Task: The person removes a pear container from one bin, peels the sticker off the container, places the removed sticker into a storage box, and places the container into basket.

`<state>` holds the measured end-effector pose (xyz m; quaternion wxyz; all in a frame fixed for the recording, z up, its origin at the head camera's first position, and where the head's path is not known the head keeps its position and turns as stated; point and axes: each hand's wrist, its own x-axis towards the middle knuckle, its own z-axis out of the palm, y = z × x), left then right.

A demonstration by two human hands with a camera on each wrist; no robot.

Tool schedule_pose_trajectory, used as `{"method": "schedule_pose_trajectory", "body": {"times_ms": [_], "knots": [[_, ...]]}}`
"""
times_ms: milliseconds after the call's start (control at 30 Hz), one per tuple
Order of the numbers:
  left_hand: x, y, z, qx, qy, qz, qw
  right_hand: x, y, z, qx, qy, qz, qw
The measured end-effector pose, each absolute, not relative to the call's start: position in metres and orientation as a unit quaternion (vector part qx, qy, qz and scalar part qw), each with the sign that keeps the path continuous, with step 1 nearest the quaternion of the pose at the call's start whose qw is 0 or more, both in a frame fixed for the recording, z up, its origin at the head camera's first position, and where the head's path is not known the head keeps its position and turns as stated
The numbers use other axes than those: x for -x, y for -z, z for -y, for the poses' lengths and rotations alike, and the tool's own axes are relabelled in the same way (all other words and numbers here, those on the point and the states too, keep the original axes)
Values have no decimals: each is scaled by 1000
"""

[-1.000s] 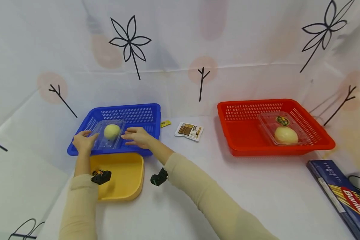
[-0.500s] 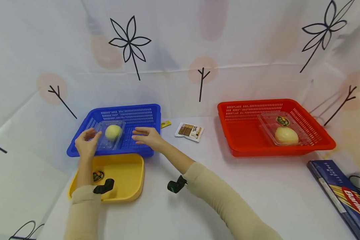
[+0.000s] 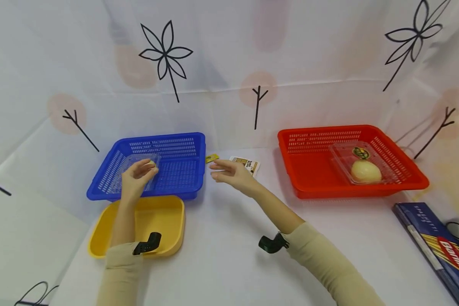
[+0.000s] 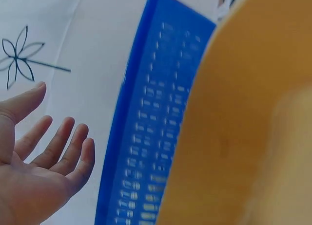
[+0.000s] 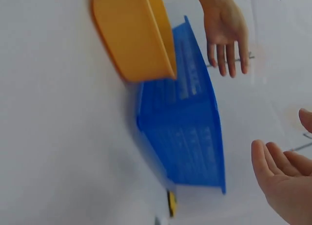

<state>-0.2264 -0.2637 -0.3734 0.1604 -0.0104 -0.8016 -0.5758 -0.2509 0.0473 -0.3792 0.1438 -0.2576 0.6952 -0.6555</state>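
My left hand hovers over the blue basket, its fingers loosely bent around nothing. In the left wrist view that hand shows an unoccupied palm. Beneath it in the head view is a clear plastic box with a pale round item, mostly hidden by the hand. My right hand is in the air right of the blue basket, fingers extended and holding nothing. It overlaps a white-and-brown packet lying on the table, with a small yellow sachet just left of it.
A yellow bin stands in front of the blue basket. On the right, a red basket holds another clear box with a pale round item and a sticker. A blue Barilla spaghetti box lies at the right edge.
Both hands have moved right, away from the sides of the clear box in the blue basket. The right hand has left the basket; the left now covers much of the box.
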Motion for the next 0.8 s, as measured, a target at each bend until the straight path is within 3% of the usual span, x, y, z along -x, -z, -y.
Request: {"method": "schedule_pose_trajectory", "body": {"times_ms": [300,800], "knots": [[232,374,220,72,614,782,81,233,381,-134,241,616,-742,111],[239,370,131,125,655,745,22,212,388,-252,158,578,-800,38]]}}
